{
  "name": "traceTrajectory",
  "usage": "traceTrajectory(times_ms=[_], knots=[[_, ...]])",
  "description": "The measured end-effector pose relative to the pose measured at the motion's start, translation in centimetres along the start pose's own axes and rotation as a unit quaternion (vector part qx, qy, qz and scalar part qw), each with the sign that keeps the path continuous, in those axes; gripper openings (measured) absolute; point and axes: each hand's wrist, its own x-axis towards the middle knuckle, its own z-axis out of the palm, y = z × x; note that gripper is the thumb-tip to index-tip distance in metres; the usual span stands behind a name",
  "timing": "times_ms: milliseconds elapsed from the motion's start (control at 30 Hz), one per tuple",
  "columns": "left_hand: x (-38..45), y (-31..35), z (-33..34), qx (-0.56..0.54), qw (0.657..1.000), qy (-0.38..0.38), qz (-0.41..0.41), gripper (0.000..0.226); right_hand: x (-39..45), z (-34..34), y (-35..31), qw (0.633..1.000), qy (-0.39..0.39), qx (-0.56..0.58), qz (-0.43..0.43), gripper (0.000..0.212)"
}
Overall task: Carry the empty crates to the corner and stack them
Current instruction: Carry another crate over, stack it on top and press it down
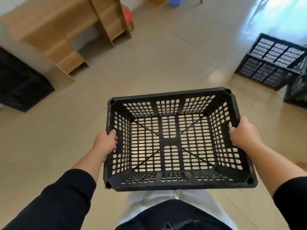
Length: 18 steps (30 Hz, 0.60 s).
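Mid-carry: a person's left hand (106, 143) and right hand (242, 132) grip the side rims of an empty black crate (174, 140), held above the floor (157, 67); other crates (272, 62) wait stacked near the floor's far right edge.

A beige tiled floor (149, 63) with thin seams carries everything here. At its far left, large flattened cardboard pieces (54, 30) lie and lean in overlapping folds against a pale wall. Just beside their far right edge stands a small box with a red printed face (128, 15). At the floor's far edge rests a blue-purple rounded object (176, 0), blurred. Bright bluish light glares off the floor's far right corner.
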Motion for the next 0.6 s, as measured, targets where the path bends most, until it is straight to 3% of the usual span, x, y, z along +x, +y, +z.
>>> traceTrajectory(times_ms=[233,600], knots=[[-0.4,-10.5,-13.9,-0.109,0.987,0.095,-0.075,0.031,-5.8,6.8,-15.4,0.988,-0.035,-0.059,-0.136,0.034],[-0.7,-22.9,-32.7,-0.196,0.951,0.2,-0.129,0.035,-17.2,20.0,-33.1,0.952,-0.089,-0.108,-0.273,0.033]])
